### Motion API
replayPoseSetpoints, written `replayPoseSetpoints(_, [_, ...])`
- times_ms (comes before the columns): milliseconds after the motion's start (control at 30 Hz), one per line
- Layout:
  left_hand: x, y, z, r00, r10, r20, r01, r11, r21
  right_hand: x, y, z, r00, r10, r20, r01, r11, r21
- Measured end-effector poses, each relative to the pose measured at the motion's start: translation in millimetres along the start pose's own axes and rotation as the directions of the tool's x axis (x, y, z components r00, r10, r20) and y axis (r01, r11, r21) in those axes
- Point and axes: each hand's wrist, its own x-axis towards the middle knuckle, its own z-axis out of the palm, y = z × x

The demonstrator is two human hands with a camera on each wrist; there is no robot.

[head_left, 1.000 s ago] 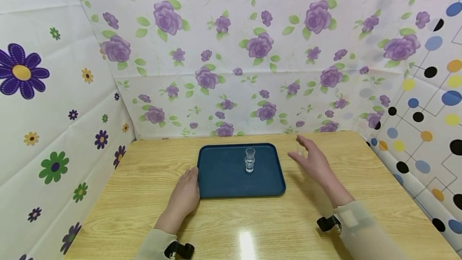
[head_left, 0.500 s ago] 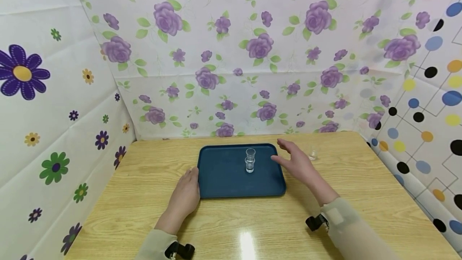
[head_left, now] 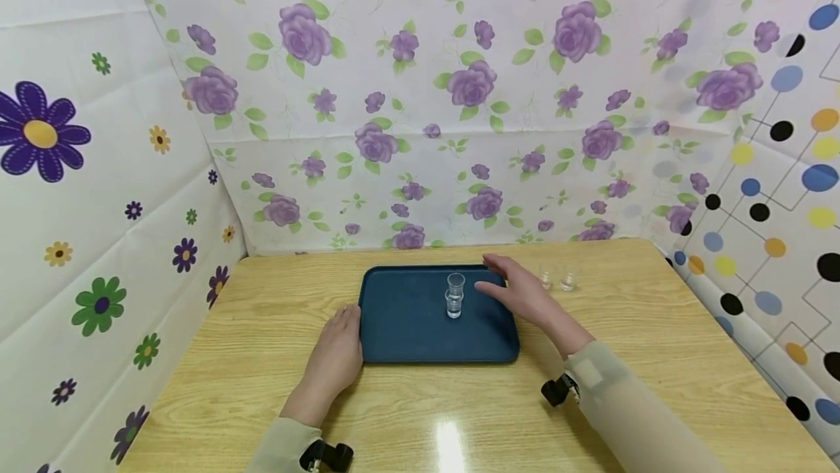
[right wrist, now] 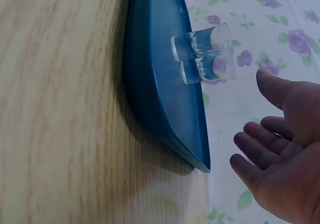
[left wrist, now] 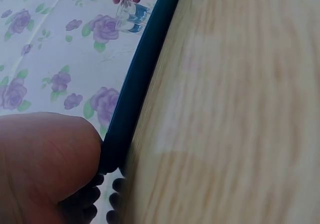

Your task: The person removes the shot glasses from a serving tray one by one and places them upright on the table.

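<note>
A dark blue tray [head_left: 407, 338] lies on the wooden table. Two clear shot glasses [head_left: 454, 305] stand upright on it, one close behind the other; the right wrist view shows both glasses [right wrist: 212, 66] side by side. My left hand [head_left: 336, 349] rests against the tray's left edge, fingers along the rim; the left wrist view shows its thumb side [left wrist: 50, 159] at that edge. My right hand [head_left: 521, 294] hovers over the tray's right edge, thumb and fingers spread apart, palm toward the glasses. Nothing is between its fingers.
Two more small clear glasses, a nearer-in one [head_left: 545, 280] and one farther right [head_left: 568, 282], stand on the table [head_left: 623, 313] beyond my right hand. Patterned cloth [head_left: 420, 94] walls off the back and both sides.
My right hand has moved left from beside the small glasses to over the tray's right edge, so both those glasses now show. The left hand stays at the tray.
</note>
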Motion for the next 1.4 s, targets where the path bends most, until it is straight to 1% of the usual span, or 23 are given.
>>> replayPoseSetpoints(167, [-0.1, 1.2, -2.2, 1.0, -0.008, -0.007, 0.008, 1.0, 0.007, 5.0, -0.6, 6.0, 1.0, -0.008, 0.029, 0.009, 1.0, -0.012])
replayPoseSetpoints(367, [-1.7, 6.2, -7.1, 1.0, 0.007, -0.01, -0.007, 1.0, 0.029, 6.8, -1.9, 13.4, 0.997, -0.017, 0.07, 0.018, 1.0, -0.014])
replayPoseSetpoints(500, [-2.7, 9.9, -10.1, 0.999, 0.016, -0.04, -0.015, 0.999, 0.032, 6.7, -3.7, 17.2, 0.994, -0.015, 0.11, 0.016, 1.0, -0.008])
replayPoseSetpoints(633, [-2.5, 10.5, -8.3, 0.998, 0.011, -0.063, -0.009, 1.0, 0.022, 7.0, -6.2, 20.4, 0.991, -0.009, 0.134, 0.01, 1.0, -0.008])
replayPoseSetpoints(767, [-1.7, 9.3, -4.7, 0.999, 0.0, -0.046, 0.001, 1.0, 0.019, 7.0, -9.1, 22.4, 0.989, -0.019, 0.147, 0.02, 1.0, -0.005])
replayPoseSetpoints(1000, [-1.3, 9.9, -2.5, 1.0, 0.008, 0.005, -0.008, 0.999, 0.031, 7.0, -10.4, 26.2, 0.983, -0.039, 0.179, 0.042, 0.999, -0.012])
replayPoseSetpoints(1233, [-1.0, 10.9, -2.2, 1.0, -0.009, 0.017, 0.009, 1.0, 0.021, 7.0, -8.7, 29.6, 0.981, -0.048, 0.19, 0.052, 0.999, -0.017])
replayPoseSetpoints(1400, [-1.0, 10.8, 0.0, 1.0, -0.012, 0.009, 0.012, 1.0, 0.01, 7.1, -8.9, 30.6, 0.976, -0.057, 0.209, 0.055, 0.998, 0.018])
